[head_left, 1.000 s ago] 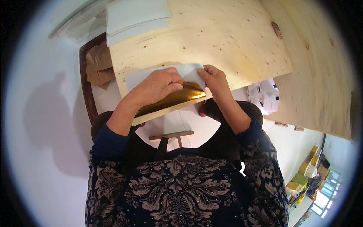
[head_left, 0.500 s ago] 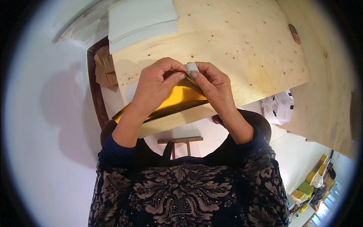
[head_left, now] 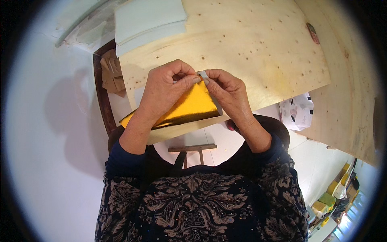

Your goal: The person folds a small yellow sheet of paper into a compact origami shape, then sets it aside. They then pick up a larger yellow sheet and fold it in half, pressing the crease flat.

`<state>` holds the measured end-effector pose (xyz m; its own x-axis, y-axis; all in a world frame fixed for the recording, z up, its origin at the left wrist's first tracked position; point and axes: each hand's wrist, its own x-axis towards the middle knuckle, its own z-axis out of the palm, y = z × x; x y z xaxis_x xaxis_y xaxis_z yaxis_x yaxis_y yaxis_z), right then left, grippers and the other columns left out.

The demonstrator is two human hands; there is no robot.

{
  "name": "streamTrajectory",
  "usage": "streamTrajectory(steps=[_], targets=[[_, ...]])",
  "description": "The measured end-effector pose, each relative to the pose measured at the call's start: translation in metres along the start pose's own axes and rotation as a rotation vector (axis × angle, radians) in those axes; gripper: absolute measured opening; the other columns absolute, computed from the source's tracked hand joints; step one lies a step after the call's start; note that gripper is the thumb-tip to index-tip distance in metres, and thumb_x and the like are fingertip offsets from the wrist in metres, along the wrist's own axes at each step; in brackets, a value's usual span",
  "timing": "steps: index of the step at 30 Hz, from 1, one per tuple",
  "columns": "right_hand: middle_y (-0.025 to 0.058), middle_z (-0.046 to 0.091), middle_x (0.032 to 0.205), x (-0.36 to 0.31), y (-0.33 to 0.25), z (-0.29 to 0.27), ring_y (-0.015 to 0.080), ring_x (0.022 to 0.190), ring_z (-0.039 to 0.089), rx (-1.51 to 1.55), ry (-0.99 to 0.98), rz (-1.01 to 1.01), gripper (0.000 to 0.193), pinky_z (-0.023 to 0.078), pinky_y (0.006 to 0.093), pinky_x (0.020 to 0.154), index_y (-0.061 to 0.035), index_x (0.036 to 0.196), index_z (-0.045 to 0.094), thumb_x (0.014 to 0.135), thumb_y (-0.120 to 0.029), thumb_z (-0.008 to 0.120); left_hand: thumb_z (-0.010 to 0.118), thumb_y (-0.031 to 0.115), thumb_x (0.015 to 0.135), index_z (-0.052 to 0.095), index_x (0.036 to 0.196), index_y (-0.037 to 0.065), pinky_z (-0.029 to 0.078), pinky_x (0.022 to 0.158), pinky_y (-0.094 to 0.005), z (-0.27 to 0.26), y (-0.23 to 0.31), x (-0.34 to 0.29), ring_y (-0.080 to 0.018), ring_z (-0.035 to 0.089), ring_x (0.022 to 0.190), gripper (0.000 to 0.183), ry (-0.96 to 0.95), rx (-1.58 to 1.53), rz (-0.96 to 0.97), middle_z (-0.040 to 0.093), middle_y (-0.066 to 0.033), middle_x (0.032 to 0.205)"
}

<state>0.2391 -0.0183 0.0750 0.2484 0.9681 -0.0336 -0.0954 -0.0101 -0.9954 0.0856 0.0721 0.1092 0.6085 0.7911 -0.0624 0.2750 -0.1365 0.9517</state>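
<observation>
A sheet of shiny gold foil paper (head_left: 189,105) is held up over the near edge of the plywood table (head_left: 258,68). My left hand (head_left: 166,89) pinches its top corner between thumb and forefinger. Right beside it, my right hand (head_left: 229,92) is also closed on the corner, its thumb close to the left thumb. A small pale edge (head_left: 202,74) of paper shows between the fingertips. The lower edge of the foil slants from my left wrist toward the area under my right hand.
Stacked white sheets (head_left: 149,22) lie at the table's far left. Brown paper (head_left: 112,72) sits in a dark-framed space beside the table. A small reddish object (head_left: 313,33) rests at the far right. A white plastic bag (head_left: 296,113) is at right, a wooden stool (head_left: 192,148) below.
The foil's gold face has spread flatter and brighter, and its lower edge hangs lower at the right. My fingertips have come closer together, and less of the pale paper shows between them.
</observation>
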Motion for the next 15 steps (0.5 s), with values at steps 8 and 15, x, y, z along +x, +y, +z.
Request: streamTrajectory(steps=[8, 15], targets=[[0.0048, 0.062, 0.087, 0.0019, -0.0003, -0.0024, 0.0088, 0.079, 0.058, -0.068, -0.045, -0.059, 0.017, 0.048, 0.0215, 0.07, 0.0008, 0.104, 0.067, 0.091, -0.007, 0.061, 0.072, 0.008, 0.081, 0.065, 0.085, 0.0, 0.048, 0.067, -0.0227, -0.003, 0.0018, 0.0001, -0.009, 0.057, 0.071, 0.011, 0.005, 0.01, 0.028, 0.065, -0.0033, 0.077], [0.0051, 0.062, 0.083, 0.0003, -0.0029, -0.0053, 0.0096, 0.076, 0.057, -0.118, -0.07, -0.077, 0.017, 0.047, 0.0226, 0.067, -0.0002, 0.104, 0.068, 0.09, -0.008, 0.062, 0.073, 0.009, 0.08, 0.066, 0.084, 0.002, 0.049, 0.068, -0.023, -0.0013, 0.0029, 0.0, -0.0095, 0.058, 0.072, 0.011, 0.0, 0.017, 0.015, 0.066, -0.0031, 0.077]])
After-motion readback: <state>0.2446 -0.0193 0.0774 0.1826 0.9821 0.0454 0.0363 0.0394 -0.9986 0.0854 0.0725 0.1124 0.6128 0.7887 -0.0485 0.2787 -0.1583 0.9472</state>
